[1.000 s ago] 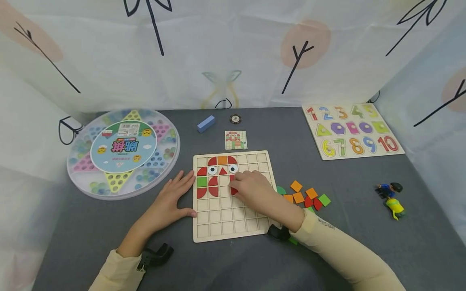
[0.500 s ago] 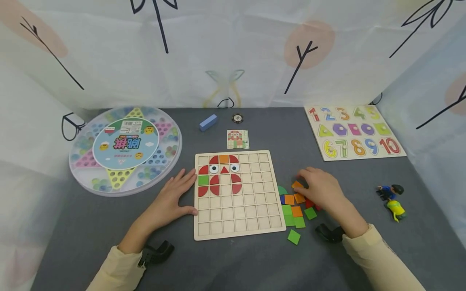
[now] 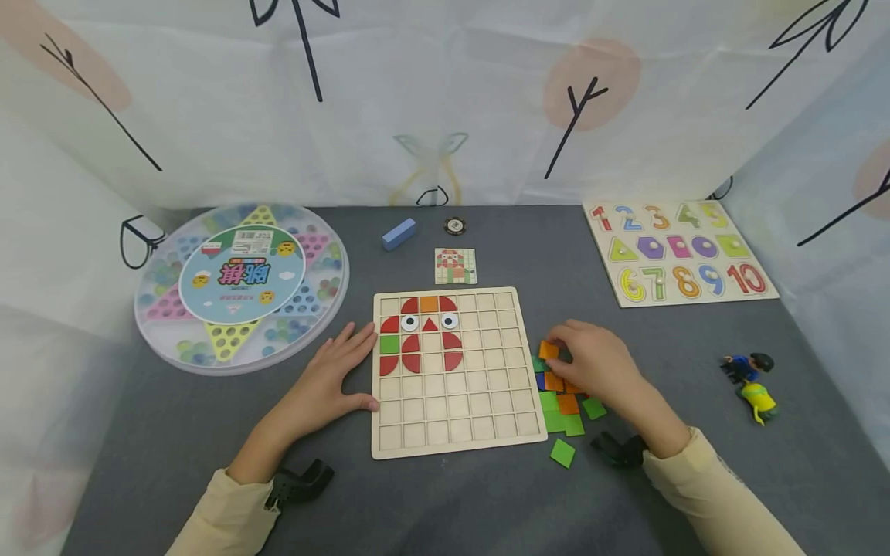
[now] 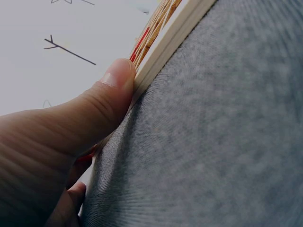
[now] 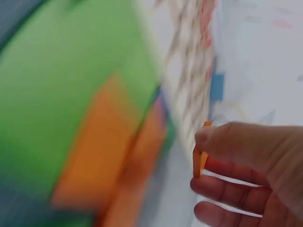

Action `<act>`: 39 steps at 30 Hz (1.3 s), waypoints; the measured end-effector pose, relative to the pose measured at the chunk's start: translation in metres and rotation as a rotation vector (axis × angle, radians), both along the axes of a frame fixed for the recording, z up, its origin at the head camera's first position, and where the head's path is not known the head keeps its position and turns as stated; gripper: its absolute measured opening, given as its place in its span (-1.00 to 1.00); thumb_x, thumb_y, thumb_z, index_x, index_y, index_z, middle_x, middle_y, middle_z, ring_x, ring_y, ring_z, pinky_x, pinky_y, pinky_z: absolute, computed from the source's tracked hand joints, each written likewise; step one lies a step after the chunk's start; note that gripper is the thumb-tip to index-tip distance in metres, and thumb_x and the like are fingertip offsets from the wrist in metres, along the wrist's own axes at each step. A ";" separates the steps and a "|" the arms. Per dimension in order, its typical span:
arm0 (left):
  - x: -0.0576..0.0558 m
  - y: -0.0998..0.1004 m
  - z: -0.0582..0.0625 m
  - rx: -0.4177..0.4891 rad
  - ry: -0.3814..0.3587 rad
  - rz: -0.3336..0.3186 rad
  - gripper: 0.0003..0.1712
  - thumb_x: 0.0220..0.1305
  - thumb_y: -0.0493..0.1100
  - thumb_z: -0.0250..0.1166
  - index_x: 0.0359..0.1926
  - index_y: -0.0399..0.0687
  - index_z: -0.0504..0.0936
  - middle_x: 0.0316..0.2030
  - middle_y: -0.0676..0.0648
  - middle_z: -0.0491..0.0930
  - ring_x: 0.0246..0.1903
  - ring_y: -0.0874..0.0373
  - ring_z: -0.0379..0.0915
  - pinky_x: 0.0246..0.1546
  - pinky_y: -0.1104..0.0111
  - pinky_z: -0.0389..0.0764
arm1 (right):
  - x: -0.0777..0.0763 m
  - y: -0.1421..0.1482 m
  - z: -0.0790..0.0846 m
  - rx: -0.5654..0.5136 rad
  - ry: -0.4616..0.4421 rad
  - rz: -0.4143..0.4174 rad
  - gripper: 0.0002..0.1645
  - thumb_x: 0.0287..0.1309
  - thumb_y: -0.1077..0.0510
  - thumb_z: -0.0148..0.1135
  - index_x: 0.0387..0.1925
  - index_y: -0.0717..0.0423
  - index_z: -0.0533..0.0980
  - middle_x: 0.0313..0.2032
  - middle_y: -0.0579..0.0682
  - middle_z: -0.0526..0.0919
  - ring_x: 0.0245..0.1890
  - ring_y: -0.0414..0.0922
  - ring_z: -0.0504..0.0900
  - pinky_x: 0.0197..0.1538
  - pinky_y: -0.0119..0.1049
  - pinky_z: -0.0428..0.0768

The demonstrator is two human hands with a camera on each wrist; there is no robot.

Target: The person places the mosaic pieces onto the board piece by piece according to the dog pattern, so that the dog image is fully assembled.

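A wooden grid board (image 3: 480, 401) lies in the middle, its upper left squares filled with red, orange and green tiles and two eye tiles. My left hand (image 3: 337, 378) rests with straight fingers against its left edge; the left wrist view has the thumb (image 4: 106, 92) touching the board's side. To the right of the board, my right hand (image 3: 599, 361) pinches an orange square tile (image 3: 548, 350) between thumb and fingers, also seen as an orange tile (image 5: 201, 158) in the right wrist view. Under and beside that hand lie loose green tiles (image 3: 562, 453) and orange tiles (image 3: 568, 404).
Behind the board lie a small pattern card (image 3: 455, 266), a blue block (image 3: 399, 234) and a round black token (image 3: 455, 225). A round Chinese checkers set (image 3: 243, 340) stands left. At right are a number puzzle (image 3: 695, 297) and two toy figures (image 3: 754, 386).
My right hand has left the board and gone right to the loose tiles, where it has picked up an orange tile and moved slightly left. My left hand stays at the board's edge.
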State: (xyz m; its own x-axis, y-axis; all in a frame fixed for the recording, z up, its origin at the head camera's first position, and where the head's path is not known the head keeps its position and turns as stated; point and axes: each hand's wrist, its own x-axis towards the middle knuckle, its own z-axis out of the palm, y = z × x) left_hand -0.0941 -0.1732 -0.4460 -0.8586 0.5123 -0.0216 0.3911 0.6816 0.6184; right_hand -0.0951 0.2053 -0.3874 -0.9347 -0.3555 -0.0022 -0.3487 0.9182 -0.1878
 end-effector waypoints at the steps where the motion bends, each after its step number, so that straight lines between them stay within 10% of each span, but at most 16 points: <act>1: 0.000 0.000 0.000 0.001 0.001 0.001 0.17 -0.24 0.25 0.36 0.36 0.04 -0.01 0.37 0.05 -0.11 0.35 0.00 -0.39 0.24 -0.04 -0.24 | -0.001 -0.009 0.003 -0.018 0.014 0.029 -0.70 -0.18 0.06 0.38 -0.32 0.06 0.58 -0.41 -0.08 0.56 -0.47 -0.18 0.48 -0.38 -0.24 0.49; 11: 0.001 0.001 -0.002 -0.004 -0.019 0.009 0.16 -0.24 0.25 0.37 0.36 0.04 0.00 0.37 0.06 -0.12 0.35 0.00 -0.39 0.24 -0.05 -0.24 | -0.018 -0.107 -0.001 0.007 0.060 0.329 -0.83 -0.14 0.10 0.31 -0.39 -0.07 0.57 -0.49 -0.21 0.51 -0.54 -0.28 0.41 -0.47 -0.38 0.35; 22: 0.000 0.001 -0.001 -0.002 -0.024 0.006 0.16 -0.24 0.25 0.36 0.36 0.06 -0.01 0.37 0.06 -0.12 0.35 -0.01 -0.40 0.24 -0.05 -0.25 | -0.019 -0.135 -0.007 0.070 0.025 0.353 -0.86 -0.07 0.09 0.28 -0.36 -0.10 0.58 -0.46 -0.19 0.52 -0.44 -0.23 0.45 -0.44 -0.36 0.34; 39: 0.000 0.002 0.003 -0.014 -0.027 0.003 0.17 -0.24 0.23 0.37 0.36 0.04 -0.02 0.37 0.05 -0.13 0.35 -0.01 -0.40 0.25 -0.03 -0.26 | 0.019 0.004 -0.002 -0.055 -0.046 0.101 -0.73 -0.17 0.12 0.39 -0.32 0.03 0.58 -0.35 -0.11 0.57 -0.40 -0.18 0.51 -0.30 -0.24 0.50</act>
State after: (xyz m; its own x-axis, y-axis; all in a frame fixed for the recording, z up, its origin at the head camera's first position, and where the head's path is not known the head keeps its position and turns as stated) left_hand -0.0944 -0.1716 -0.4433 -0.8593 0.5088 -0.0520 0.3718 0.6913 0.6196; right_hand -0.0758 0.2092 -0.3891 -0.8933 -0.4489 -0.0220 -0.4292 0.8666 -0.2546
